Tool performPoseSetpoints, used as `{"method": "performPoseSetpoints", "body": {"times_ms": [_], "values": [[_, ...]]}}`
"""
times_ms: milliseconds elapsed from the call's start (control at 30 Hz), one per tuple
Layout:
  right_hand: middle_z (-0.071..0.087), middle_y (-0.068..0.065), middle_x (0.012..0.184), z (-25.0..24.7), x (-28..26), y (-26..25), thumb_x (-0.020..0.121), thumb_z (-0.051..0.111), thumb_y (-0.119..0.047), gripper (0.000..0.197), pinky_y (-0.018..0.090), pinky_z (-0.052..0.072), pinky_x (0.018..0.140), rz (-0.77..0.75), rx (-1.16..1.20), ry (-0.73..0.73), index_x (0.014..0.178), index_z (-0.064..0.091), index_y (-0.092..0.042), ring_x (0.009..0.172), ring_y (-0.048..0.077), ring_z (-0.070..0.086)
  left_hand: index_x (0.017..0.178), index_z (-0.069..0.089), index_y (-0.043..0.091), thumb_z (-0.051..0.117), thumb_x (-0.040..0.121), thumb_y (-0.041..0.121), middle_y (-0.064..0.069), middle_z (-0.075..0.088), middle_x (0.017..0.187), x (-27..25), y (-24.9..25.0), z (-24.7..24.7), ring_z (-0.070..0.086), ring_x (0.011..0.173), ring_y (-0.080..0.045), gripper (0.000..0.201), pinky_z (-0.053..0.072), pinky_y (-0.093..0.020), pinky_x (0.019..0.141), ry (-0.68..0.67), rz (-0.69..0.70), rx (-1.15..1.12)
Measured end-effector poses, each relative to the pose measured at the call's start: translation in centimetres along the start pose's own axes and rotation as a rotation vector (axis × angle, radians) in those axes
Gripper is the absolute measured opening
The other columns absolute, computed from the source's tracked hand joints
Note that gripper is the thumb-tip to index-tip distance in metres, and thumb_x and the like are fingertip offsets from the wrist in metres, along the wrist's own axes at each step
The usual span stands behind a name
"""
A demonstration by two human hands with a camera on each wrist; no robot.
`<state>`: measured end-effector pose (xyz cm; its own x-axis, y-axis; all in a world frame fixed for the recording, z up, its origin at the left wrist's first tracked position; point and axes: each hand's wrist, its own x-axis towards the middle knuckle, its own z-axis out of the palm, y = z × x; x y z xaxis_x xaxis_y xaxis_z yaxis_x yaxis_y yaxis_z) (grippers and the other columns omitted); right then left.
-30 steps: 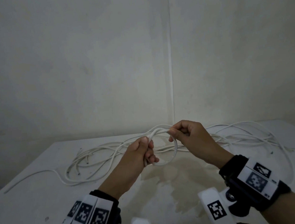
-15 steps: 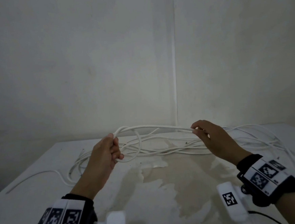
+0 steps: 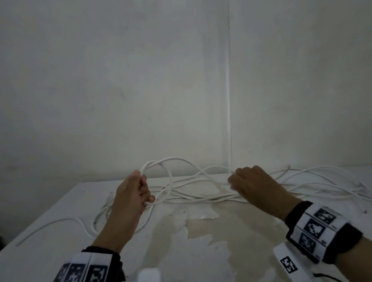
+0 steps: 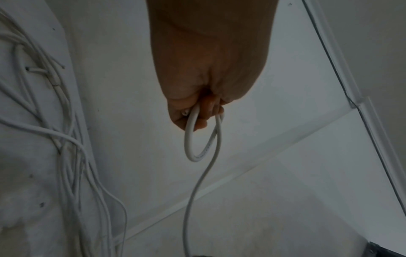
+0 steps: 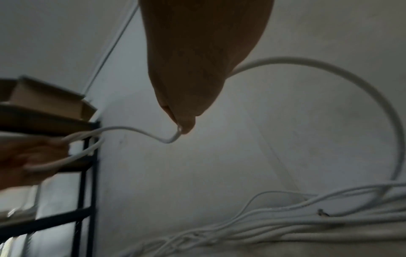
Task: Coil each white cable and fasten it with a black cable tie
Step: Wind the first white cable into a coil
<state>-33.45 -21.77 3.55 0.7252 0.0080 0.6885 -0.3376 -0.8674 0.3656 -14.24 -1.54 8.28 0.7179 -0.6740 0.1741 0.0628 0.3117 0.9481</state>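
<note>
My left hand (image 3: pixel 143 188) grips a small coil of white cable (image 3: pixel 168 182) above the table's back left; the left wrist view shows the loop (image 4: pixel 198 139) hanging from curled fingers. From there the cable arcs right to my right hand (image 3: pixel 234 181), which pinches the strand (image 5: pixel 169 139) between thumb and fingertip, low over the table. A long tangle of loose white cables (image 3: pixel 207 197) lies along the back of the white table (image 3: pixel 55 251). No black cable tie is visible.
A peeled, stained patch (image 3: pixel 220 227) marks the table's middle. Cable ends trail off to the front left (image 3: pixel 42 227) and far right (image 3: pixel 351 190). The wall stands right behind the table. A black-framed shelf with cardboard boxes (image 5: pixel 54 113) shows at the left.
My hands drew apart, stretching the cable between them. The right hand then dropped lower toward the cable pile, letting the strand sag into an arc. The left hand kept its loop.
</note>
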Motion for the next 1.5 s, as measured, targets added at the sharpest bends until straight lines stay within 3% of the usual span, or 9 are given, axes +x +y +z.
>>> {"method": "performPoseSetpoints", "body": {"times_ms": [200,500,600,667,800,1000,1133,1300,1500], "values": [[0.051,-0.001,0.064,0.4,1.2,-4.9,0.085,0.045,-0.011,0.008,0.026,0.021,0.061,-0.245,0.084,0.085,0.081,0.043,-0.018,0.064,0.014,0.03,0.068,0.043,0.012,0.03,0.1,0.018,0.003,0.031,0.051,0.1,-0.7,1.3,0.032,0.039,-0.004,0.035,0.04,-0.015,0.045,0.017,0.121,0.174],[0.053,0.0,0.068,-2.3,3.1,-8.8,0.088,0.048,-0.011,0.016,0.028,0.023,0.06,-0.297,0.205,0.14,0.077,0.059,-0.015,0.066,0.016,0.033,0.068,0.042,0.013,0.029,0.1,0.023,0.001,0.039,0.059,-1.2,-2.8,3.1,0.042,0.054,-0.009,0.036,0.04,-0.017,0.056,-0.109,0.194,0.446],[0.055,0.002,0.069,-2.9,3.7,-8.9,0.085,0.051,-0.011,0.013,0.028,0.024,0.061,-0.254,0.258,0.173,0.077,0.06,-0.012,0.067,0.016,0.034,0.066,0.043,0.015,0.031,0.1,0.024,0.002,0.043,0.06,-2.0,-3.5,3.5,0.042,0.052,-0.002,0.037,0.034,-0.013,0.051,-0.187,0.213,0.541],[0.056,0.004,0.07,-3.0,3.8,-8.5,0.089,0.048,-0.013,0.014,0.028,0.026,0.061,-0.21,0.338,0.182,0.08,0.059,-0.011,0.067,0.017,0.036,0.068,0.045,0.013,0.031,0.1,0.024,0.0,0.046,0.063,-2.6,-3.6,3.8,0.045,0.058,-0.006,0.036,0.035,-0.014,0.054,-0.238,0.205,0.556],[0.057,0.004,0.067,-3.5,3.9,-7.4,0.099,0.032,-0.028,0.034,0.029,0.03,0.061,-0.079,0.505,0.193,0.078,0.054,-0.012,0.065,0.015,0.04,0.073,0.048,0.008,0.029,0.101,0.021,-0.003,0.048,0.058,-3.5,-3.0,4.5,0.049,0.044,-0.001,0.035,0.039,-0.008,0.05,-0.344,0.113,0.488],[0.05,-0.01,0.072,-4.5,4.0,-5.0,0.085,0.052,-0.028,0.024,0.009,0.031,0.063,0.153,0.744,0.115,0.077,0.06,-0.008,0.064,0.0,0.04,0.068,0.039,0.011,0.028,0.1,0.021,0.008,0.035,0.047,-3.8,-2.3,4.5,0.032,0.04,-0.007,0.036,0.037,-0.019,0.046,-0.459,-0.094,0.349],[0.054,-0.021,0.08,-5.0,4.0,-5.0,0.088,0.057,-0.026,0.02,0.005,0.037,0.069,0.325,0.945,-0.091,0.09,0.07,-0.009,0.075,-0.012,0.052,0.065,0.041,0.011,0.028,0.1,0.022,0.006,0.032,0.047,-4.1,-2.1,4.5,0.028,0.037,-0.006,0.039,0.033,-0.019,0.041,-0.48,-0.16,0.265],[0.066,-0.009,0.068,-6.0,4.2,-5.1,0.093,0.051,-0.012,0.017,0.019,0.043,0.07,0.451,1.221,-0.421,0.089,0.068,-0.008,0.07,0.007,0.057,0.063,0.043,0.011,0.03,0.099,0.022,0.005,0.03,0.045,-4.6,-2.1,4.3,0.027,0.037,-0.007,0.04,0.031,-0.019,0.04,-0.463,-0.187,0.238],[0.056,-0.013,0.054,-6.4,4.4,-5.5,0.094,0.051,-0.015,0.02,0.026,0.037,0.057,0.46,1.143,-0.323,0.078,0.063,-0.015,0.058,0.016,0.045,0.071,0.053,0.009,0.027,0.1,0.028,0.004,0.032,0.05,-4.6,-1.9,4.1,0.028,0.039,-0.006,0.044,0.033,-0.02,0.044,-0.491,-0.154,0.235]]}}
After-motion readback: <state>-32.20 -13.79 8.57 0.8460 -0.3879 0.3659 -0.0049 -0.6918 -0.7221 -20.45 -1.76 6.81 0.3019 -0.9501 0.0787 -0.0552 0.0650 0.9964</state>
